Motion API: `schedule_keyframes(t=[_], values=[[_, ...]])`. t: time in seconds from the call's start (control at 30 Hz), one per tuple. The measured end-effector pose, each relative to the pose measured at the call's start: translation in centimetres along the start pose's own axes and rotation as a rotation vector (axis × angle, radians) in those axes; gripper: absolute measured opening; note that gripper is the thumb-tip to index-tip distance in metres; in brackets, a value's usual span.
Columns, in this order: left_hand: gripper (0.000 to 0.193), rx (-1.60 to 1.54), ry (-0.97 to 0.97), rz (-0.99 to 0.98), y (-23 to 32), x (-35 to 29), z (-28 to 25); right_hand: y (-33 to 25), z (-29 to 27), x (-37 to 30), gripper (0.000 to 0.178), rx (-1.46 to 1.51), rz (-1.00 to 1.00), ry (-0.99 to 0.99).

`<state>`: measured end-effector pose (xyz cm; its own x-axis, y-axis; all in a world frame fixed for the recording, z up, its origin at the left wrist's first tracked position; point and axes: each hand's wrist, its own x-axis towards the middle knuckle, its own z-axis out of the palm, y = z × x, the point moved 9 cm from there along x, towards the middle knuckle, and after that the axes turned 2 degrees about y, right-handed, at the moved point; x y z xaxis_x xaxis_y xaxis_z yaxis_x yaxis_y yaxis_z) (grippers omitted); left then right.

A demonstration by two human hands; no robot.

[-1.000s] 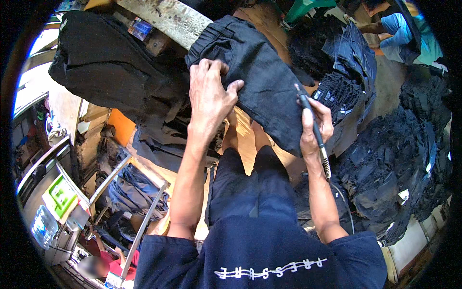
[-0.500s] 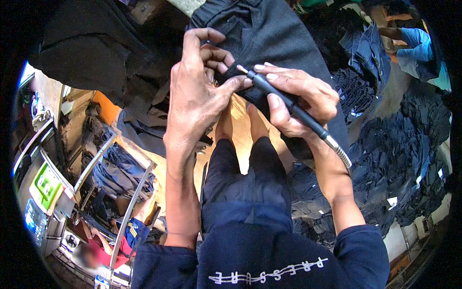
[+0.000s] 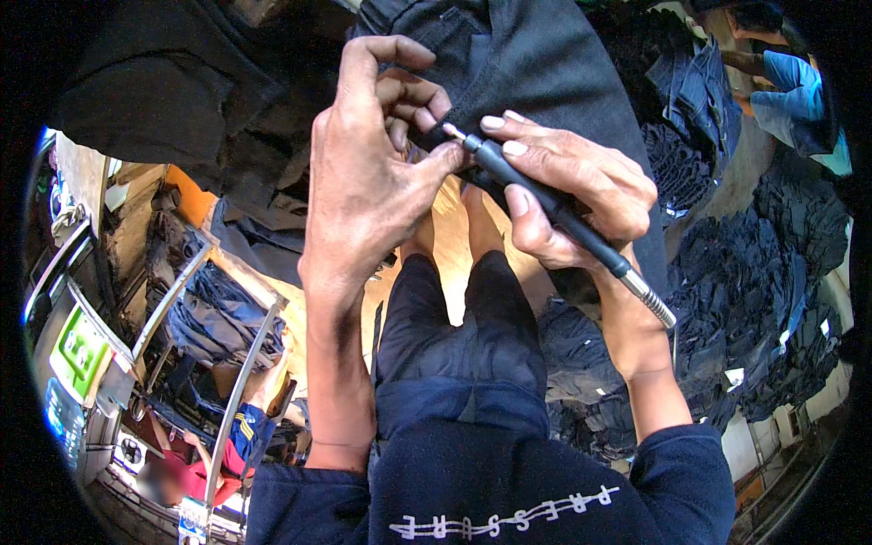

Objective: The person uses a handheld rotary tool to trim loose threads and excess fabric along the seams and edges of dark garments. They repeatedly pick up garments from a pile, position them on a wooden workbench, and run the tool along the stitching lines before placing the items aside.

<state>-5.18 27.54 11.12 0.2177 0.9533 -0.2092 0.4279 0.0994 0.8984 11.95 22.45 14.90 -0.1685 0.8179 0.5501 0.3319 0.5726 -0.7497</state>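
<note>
A dark denim garment (image 3: 554, 68), which looks like trousers with a pocket, hangs in front of me. My left hand (image 3: 363, 173) pinches its edge between thumb and curled fingers, with the index finger arched above. In my right hand (image 3: 586, 186) is a black pen-shaped rotary grinder (image 3: 556, 207), gripped like a pen and slanting down to the right. Its small pale tip sits at the pinched edge, close to my left thumb; whether it touches the cloth I cannot tell. A ribbed metal sleeve and thin cord trail from its rear end.
Dark cloth (image 3: 173, 82) hangs at the upper left. Heaps of dark garments (image 3: 745, 282) lie on the right. A metal-railed rack (image 3: 177, 295) with folded clothes stands at left. One person in red (image 3: 186, 477) is at lower left, another in light blue (image 3: 795, 95) at upper right.
Both hands have shifted slightly, the left one a little leftward and the right one a little right and down. The grinder's tip remains by the pinched edge.
</note>
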Motion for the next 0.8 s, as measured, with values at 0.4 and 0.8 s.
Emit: schedule_keyframes(t=[0.4,0.8], values=[[0.071,-0.083,0.082,-0.01,-0.4,-0.1,-0.2,0.2,-0.3,0.0,0.023,-0.03,0.066,0.02],[0.078,-0.232,0.141,-0.014,-1.6,-0.4,0.2,0.5,-0.6,-0.1,0.022,-0.041,0.098,0.033]])
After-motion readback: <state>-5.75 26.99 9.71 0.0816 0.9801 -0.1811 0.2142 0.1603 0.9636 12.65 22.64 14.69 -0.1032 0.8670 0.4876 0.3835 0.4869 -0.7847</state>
